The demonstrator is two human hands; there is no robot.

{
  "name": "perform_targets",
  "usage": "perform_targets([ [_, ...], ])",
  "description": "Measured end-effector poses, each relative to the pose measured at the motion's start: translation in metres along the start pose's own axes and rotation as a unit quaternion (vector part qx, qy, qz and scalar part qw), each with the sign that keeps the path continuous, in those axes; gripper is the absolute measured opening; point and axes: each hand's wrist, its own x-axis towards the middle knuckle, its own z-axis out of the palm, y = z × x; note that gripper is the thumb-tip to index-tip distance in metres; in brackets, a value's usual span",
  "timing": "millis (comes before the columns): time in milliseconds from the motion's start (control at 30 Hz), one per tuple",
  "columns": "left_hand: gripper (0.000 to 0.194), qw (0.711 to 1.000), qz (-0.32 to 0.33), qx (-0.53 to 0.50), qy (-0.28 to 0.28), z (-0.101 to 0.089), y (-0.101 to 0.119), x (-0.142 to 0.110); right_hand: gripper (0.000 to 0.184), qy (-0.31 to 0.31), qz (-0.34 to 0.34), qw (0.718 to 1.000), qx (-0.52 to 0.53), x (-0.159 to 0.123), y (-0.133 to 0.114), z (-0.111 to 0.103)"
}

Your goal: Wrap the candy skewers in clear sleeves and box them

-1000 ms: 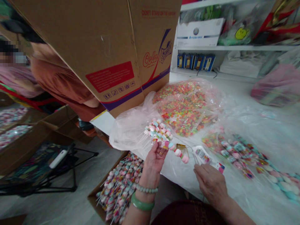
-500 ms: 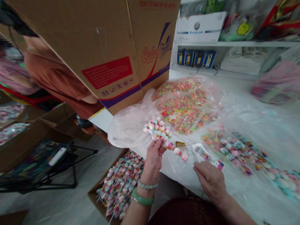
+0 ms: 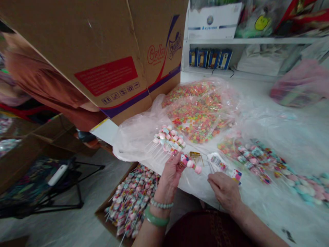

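Note:
My left hand (image 3: pixel 172 170) is closed on a marshmallow candy skewer (image 3: pixel 190 164). Pink, white and coloured pieces stick out past the fingers to the right, and a bit of printed wrapper shows beside the thumb. Just right of the skewer's tip, my right hand (image 3: pixel 224 188) is closed in a pinch; whatever lies between its fingertips is too small to make out. Behind the left hand lies a pile of finished skewers (image 3: pixel 169 139) with white sticks. Gold twist ties (image 3: pixel 196 156) and printed wrappers (image 3: pixel 218 161) rest on the plastic-covered table between and beyond the hands.
A carton full of skewers (image 3: pixel 133 199) stands below the table's left edge. A large cardboard box (image 3: pixel 115 44) rises at the back left, near a person in a rust-brown garment (image 3: pixel 46 79). Bagged gummy rings (image 3: pixel 200 109) and more wrapped candy (image 3: pixel 254 156) lie on the table.
The view has swung slightly right and down. My left hand has turned the skewer a little, and my fingers sit closer round its wrapper. My right hand keeps its pinch beside it.

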Motion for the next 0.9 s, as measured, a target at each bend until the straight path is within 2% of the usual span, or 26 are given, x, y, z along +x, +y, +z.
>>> perform_targets([
  [100, 0.021, 0.999, 0.024, -0.029, 0.000, 0.004, -0.005, 0.000, 0.029, -0.018, 0.014, 0.999, 0.030, 0.001, -0.004, 0.000],
  [167, 0.023, 0.998, 0.037, -0.030, -0.029, 0.008, -0.007, -0.002, 0.025, -0.043, 0.064, 0.992, 0.096, 0.004, -0.006, 0.000],
  [233, 0.023, 0.997, 0.053, -0.016, -0.062, 0.011, -0.008, -0.004, 0.020, -0.072, 0.141, 0.969, 0.187, 0.008, -0.006, -0.001],
  [267, 0.023, 0.996, 0.057, -0.007, -0.072, 0.011, -0.008, -0.004, 0.018, -0.094, 0.188, 0.948, 0.240, 0.011, -0.006, -0.002],
  [333, 0.023, 0.996, 0.058, 0.008, -0.075, 0.009, -0.007, -0.003, 0.019, -0.148, 0.281, 0.877, 0.360, 0.014, -0.004, -0.003],
  [400, 0.025, 0.997, 0.049, 0.013, -0.064, 0.005, -0.007, 0.000, 0.022, -0.190, 0.346, 0.778, 0.489, 0.016, -0.002, -0.002],
  [467, 0.027, 0.998, 0.038, 0.011, -0.055, 0.000, -0.007, 0.002, 0.025, -0.208, 0.374, 0.677, 0.599, 0.015, 0.001, 0.000],
  [533, 0.026, 0.998, 0.034, 0.008, -0.056, -0.002, -0.008, 0.003, 0.025, -0.223, 0.384, 0.597, 0.668, 0.013, 0.004, 0.002],
  [733, 0.028, 0.997, 0.039, 0.029, -0.062, 0.001, -0.014, 0.000, 0.022, -0.287, 0.408, 0.431, 0.752, 0.013, 0.002, 0.012],
  [767, 0.030, 0.997, 0.036, 0.030, -0.057, 0.001, -0.014, 0.000, 0.023, -0.295, 0.414, 0.413, 0.755, 0.013, 0.000, 0.014],
  [800, 0.032, 0.998, 0.029, 0.030, -0.050, 0.001, -0.013, 0.000, 0.024, -0.300, 0.420, 0.412, 0.751, 0.013, -0.002, 0.016],
  [833, 0.034, 0.998, 0.022, 0.032, -0.044, 0.000, -0.012, 0.000, 0.024, -0.299, 0.426, 0.433, 0.736, 0.013, -0.003, 0.017],
  [867, 0.035, 0.998, 0.015, 0.036, -0.038, -0.001, -0.011, 0.000, 0.023, -0.286, 0.430, 0.481, 0.708, 0.013, -0.005, 0.018],
  [900, 0.036, 0.999, 0.013, 0.041, -0.030, -0.002, -0.011, 0.000, 0.021, -0.266, 0.430, 0.552, 0.663, 0.012, -0.007, 0.018],
])
